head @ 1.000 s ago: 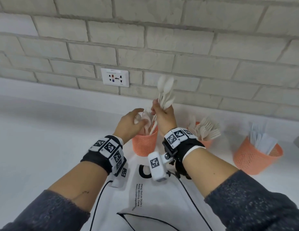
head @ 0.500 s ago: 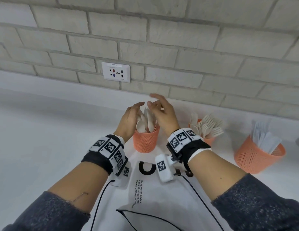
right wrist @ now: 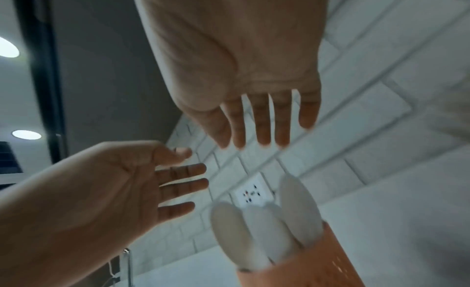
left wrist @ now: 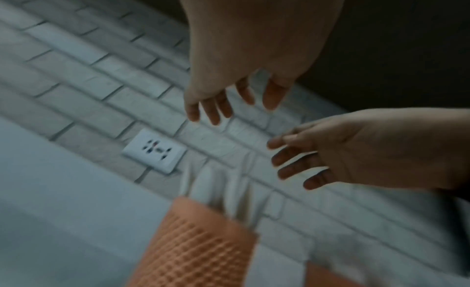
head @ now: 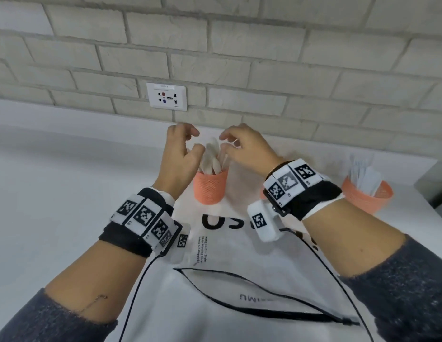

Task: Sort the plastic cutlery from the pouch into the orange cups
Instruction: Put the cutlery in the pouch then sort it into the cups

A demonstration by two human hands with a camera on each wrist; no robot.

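An orange mesh cup (head: pixel 210 187) stands on the white counter and holds several white plastic spoons (head: pixel 212 156), bowls up. My left hand (head: pixel 194 140) hovers just left of the spoon tops and my right hand (head: pixel 226 144) just right of them. Both have relaxed, spread fingers and hold nothing. The left wrist view shows the left fingers (left wrist: pixel 216 108) above the blurred cup (left wrist: pixel 198 245). In the right wrist view the right fingers (right wrist: pixel 262 128) hang over the spoons (right wrist: pixel 264 231). The white zip pouch (head: pixel 239 280) lies in front of the cup, under my forearms.
A second orange cup (head: pixel 368 196) with white knives stands at the right. Another orange cup (head: pixel 262 193) is almost hidden behind my right wrist. A brick wall with a socket (head: pixel 167 96) rises close behind the cups. A dark object (head: pixel 434 186) sits at the far right edge.
A second ago my right hand held a bunch of spoons above the cup. The spoons now stand in the cup, and both hands have let go and drawn apart.
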